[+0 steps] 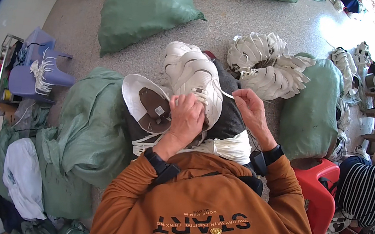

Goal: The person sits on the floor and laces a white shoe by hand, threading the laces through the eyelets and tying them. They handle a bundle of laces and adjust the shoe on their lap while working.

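Note:
On my lap lies a row of white shoe uppers point(184, 65), nested into one another. My left hand point(186, 117) is closed on the nearest upper point(214, 102), its fingers curled at the lacing area. A white shoelace point(224, 92) runs from that upper to my right hand point(252, 113), which pinches its end between thumb and forefinger. Left of my left hand, another upper point(134, 90) lies with its brown lining showing. A bundle of white laces point(231, 148) rests against my body, below the hands.
Green sacks point(145, 11) stand on the speckled floor, with more to the left and right. Further strings of uppers point(271, 78) lie ahead. A purple stool point(41, 73) is at left, a red stool point(316, 187) at right. Other people point(363, 189) sit at far right.

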A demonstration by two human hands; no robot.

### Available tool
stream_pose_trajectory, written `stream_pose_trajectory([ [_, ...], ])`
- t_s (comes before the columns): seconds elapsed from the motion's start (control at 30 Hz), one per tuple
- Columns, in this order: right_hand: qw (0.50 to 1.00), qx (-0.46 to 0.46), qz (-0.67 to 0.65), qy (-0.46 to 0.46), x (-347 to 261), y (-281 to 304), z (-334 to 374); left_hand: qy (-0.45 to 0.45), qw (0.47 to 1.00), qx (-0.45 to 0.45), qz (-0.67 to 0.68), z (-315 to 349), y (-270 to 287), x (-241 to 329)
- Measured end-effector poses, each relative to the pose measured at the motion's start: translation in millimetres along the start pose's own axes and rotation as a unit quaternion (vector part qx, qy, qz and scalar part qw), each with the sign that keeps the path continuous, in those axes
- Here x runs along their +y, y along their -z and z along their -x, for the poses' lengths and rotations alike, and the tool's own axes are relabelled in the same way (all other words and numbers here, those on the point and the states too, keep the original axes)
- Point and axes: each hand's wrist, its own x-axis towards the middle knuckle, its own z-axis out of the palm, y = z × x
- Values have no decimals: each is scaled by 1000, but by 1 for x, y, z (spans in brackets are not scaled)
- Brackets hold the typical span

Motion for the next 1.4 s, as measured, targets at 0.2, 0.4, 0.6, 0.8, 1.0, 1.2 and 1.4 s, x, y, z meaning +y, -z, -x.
stream_pose_trajectory([
  [0.2,975,-107,88,172,-27,-39,0,72,985,-66,142,22,45,0],
  [0.4,941,-320,-110,-16,-75,-44,-6,196,845,-198,456,42,79,-15],
  [0.6,952,-24,-304,-28,-77,71,15,462,564,-55,682,72,33,-10],
  [0.8,900,201,-386,-15,-34,199,65,570,341,74,744,65,9,-1],
  [1.0,877,291,-375,-78,59,288,120,550,328,55,766,57,-12,1],
  [1.2,943,145,-226,-194,-9,106,59,495,264,82,823,38,-22,10],
  [1.4,981,-126,-77,-126,-46,-46,25,448,264,26,854,40,-18,1],
])
